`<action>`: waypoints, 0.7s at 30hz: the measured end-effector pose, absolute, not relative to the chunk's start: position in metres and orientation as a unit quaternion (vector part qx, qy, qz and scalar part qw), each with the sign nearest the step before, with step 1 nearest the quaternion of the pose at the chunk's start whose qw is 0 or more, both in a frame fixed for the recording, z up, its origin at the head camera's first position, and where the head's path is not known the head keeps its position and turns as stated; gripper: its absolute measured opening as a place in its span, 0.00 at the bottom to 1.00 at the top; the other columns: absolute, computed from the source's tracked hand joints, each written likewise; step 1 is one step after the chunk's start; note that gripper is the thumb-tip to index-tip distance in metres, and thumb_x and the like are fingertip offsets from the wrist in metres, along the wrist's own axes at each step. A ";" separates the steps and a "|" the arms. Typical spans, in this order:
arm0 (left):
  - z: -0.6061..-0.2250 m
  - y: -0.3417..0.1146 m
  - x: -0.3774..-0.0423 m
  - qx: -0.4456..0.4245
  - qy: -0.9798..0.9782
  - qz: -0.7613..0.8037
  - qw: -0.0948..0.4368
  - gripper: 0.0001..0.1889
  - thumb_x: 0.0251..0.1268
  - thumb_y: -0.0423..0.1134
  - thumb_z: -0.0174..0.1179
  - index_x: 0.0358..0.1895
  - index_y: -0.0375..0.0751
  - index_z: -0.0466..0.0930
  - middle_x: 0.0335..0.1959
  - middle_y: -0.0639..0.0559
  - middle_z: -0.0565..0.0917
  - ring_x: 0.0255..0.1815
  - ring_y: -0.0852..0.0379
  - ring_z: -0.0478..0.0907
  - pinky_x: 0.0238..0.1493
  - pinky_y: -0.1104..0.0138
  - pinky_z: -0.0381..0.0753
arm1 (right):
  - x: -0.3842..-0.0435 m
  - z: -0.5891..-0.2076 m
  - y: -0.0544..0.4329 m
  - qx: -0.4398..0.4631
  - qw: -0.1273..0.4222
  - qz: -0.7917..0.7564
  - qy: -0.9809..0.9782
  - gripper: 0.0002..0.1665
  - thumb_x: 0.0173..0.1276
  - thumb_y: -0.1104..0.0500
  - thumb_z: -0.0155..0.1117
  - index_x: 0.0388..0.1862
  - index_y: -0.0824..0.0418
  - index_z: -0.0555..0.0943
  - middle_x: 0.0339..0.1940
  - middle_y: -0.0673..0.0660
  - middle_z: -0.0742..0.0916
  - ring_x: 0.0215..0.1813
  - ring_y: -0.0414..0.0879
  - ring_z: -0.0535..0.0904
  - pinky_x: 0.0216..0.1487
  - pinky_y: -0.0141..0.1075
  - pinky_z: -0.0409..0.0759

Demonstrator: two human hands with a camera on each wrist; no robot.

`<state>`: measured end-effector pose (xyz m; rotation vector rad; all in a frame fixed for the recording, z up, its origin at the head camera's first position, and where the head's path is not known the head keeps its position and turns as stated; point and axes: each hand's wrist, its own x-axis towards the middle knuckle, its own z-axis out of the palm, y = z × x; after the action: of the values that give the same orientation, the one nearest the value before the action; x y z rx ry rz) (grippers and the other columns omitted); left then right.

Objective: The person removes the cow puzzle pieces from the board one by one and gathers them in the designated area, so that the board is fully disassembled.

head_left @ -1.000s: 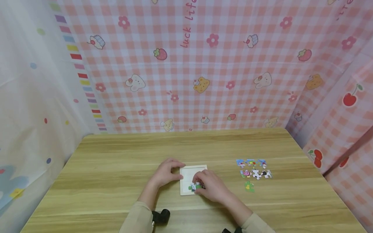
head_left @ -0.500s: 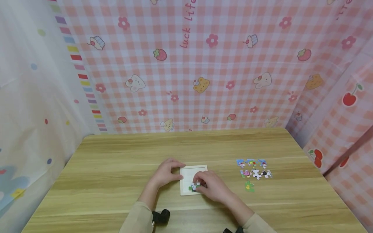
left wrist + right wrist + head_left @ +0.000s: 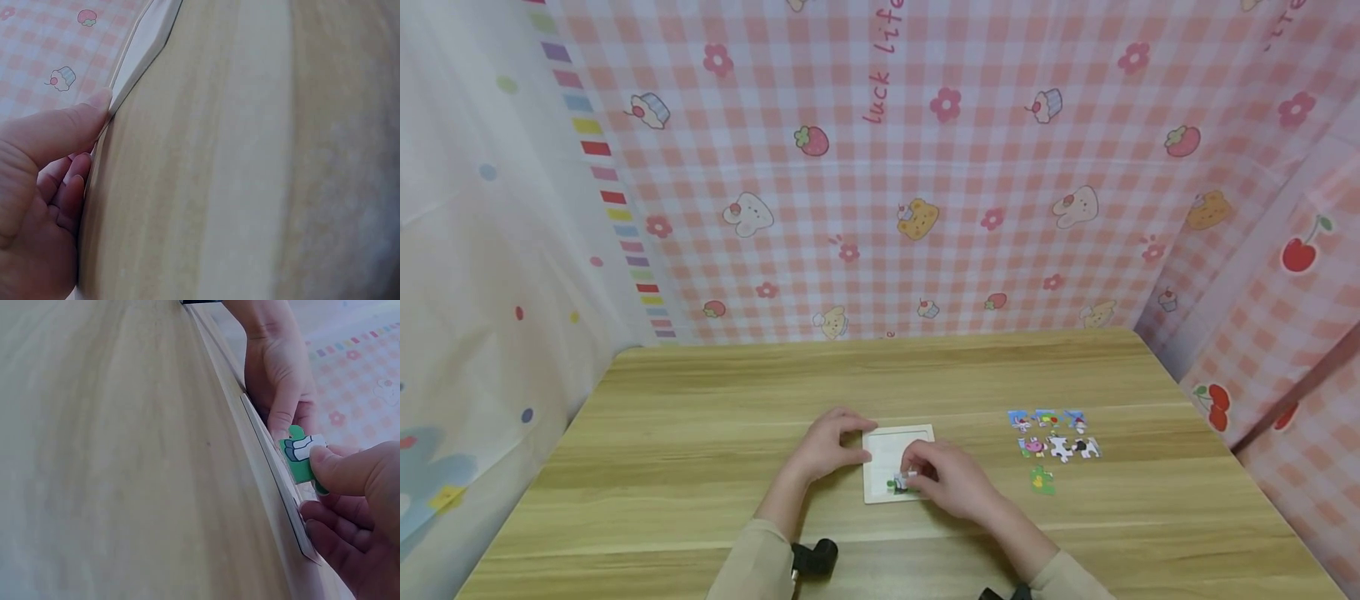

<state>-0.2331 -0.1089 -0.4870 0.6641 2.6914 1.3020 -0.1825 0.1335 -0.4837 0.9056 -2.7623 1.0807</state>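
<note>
A small square puzzle tray (image 3: pixel 880 446) with a pale raised rim lies on the table. My left hand (image 3: pixel 826 446) rests against its left side, index fingertip near the far corner and thumb tip (image 3: pixel 100 100) on the rim, well apart. Above the tray's near right part, my right hand (image 3: pixel 951 479) pinches a jigsaw piece (image 3: pixel 299 453) between thumb and fingers. The piece is tilted; it is green with a white and grey drawing and a rounded tab. In the head view the right fingers partly hide it and the tray's right side.
Right of the tray, several loose jigsaw pieces lie in rough rows: blue ones at the back, a pink and white row with one white piece (image 3: pixel 1060 449), and a green piece (image 3: pixel 1042 480) nearest. A checked curtain (image 3: pixel 880 250) hangs behind the table (image 3: pixel 730 400).
My right hand has shifted slightly right, and the green and white piece in its fingers now stands more tilted. The left hand and the tray have stayed put.
</note>
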 end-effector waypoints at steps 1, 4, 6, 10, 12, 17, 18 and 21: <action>-0.487 -0.109 -0.233 0.217 0.879 0.423 0.039 0.21 0.53 0.33 0.74 0.53 0.38 0.85 0.50 0.46 0.80 0.55 0.44 0.74 0.62 0.47 0.70 | -0.182 -0.483 0.135 0.287 0.014 0.353 -0.890 0.11 0.63 0.61 0.72 0.34 0.47 0.78 0.26 0.39 0.75 0.32 0.36 0.70 0.34 0.31 0.72; -0.487 -0.108 -0.233 0.218 0.881 0.419 0.039 0.21 0.53 0.33 0.74 0.53 0.38 0.85 0.50 0.46 0.80 0.55 0.44 0.74 0.62 0.47 0.70 | -0.181 -0.482 0.142 0.277 0.001 0.368 -0.888 0.10 0.65 0.61 0.70 0.35 0.47 0.78 0.28 0.40 0.76 0.32 0.36 0.71 0.34 0.31 0.74; -0.487 -0.108 -0.233 0.219 0.881 0.417 0.041 0.21 0.54 0.34 0.74 0.53 0.39 0.85 0.50 0.47 0.80 0.55 0.45 0.74 0.62 0.47 0.70 | -0.180 -0.481 0.150 0.271 -0.005 0.379 -0.885 0.10 0.65 0.62 0.70 0.35 0.48 0.78 0.28 0.40 0.76 0.32 0.36 0.72 0.34 0.32 0.74; -0.488 -0.108 -0.233 0.221 0.881 0.417 0.040 0.21 0.54 0.34 0.74 0.53 0.39 0.85 0.50 0.48 0.80 0.54 0.45 0.74 0.61 0.49 0.71 | -0.179 -0.480 0.168 0.267 -0.004 0.395 -0.879 0.09 0.65 0.63 0.69 0.35 0.49 0.78 0.29 0.41 0.77 0.33 0.37 0.72 0.35 0.32 0.76; -0.488 -0.108 -0.233 0.222 0.880 0.417 0.039 0.21 0.54 0.34 0.74 0.53 0.39 0.85 0.49 0.48 0.80 0.54 0.46 0.74 0.61 0.49 0.71 | -0.178 -0.480 0.178 0.266 0.003 0.395 -0.879 0.08 0.65 0.62 0.69 0.36 0.50 0.79 0.29 0.41 0.77 0.34 0.36 0.73 0.36 0.32 0.77; -0.489 -0.109 -0.234 0.222 0.878 0.423 0.039 0.21 0.53 0.33 0.74 0.53 0.38 0.85 0.49 0.47 0.80 0.54 0.45 0.74 0.61 0.48 0.71 | -0.175 -0.478 0.203 0.261 0.021 0.404 -0.876 0.08 0.64 0.64 0.69 0.36 0.52 0.79 0.30 0.41 0.78 0.34 0.36 0.73 0.36 0.31 0.77; -0.489 -0.109 -0.234 0.222 0.878 0.423 0.038 0.21 0.53 0.33 0.74 0.53 0.38 0.85 0.49 0.47 0.80 0.54 0.45 0.74 0.61 0.48 0.71 | -0.175 -0.477 0.208 0.264 0.026 0.408 -0.874 0.08 0.64 0.64 0.69 0.36 0.53 0.79 0.30 0.42 0.78 0.34 0.36 0.73 0.36 0.32 0.77; -0.489 -0.110 -0.233 0.218 0.879 0.423 0.039 0.20 0.54 0.33 0.74 0.53 0.39 0.85 0.49 0.48 0.80 0.54 0.45 0.74 0.61 0.48 0.71 | -0.172 -0.476 0.223 0.272 0.058 0.403 -0.872 0.10 0.62 0.66 0.70 0.34 0.53 0.79 0.30 0.41 0.79 0.33 0.35 0.72 0.33 0.31 0.76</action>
<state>-0.2334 -0.1096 -0.4887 0.6671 2.6943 1.2956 -0.1721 0.2234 -0.4764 0.8234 -2.6425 1.2212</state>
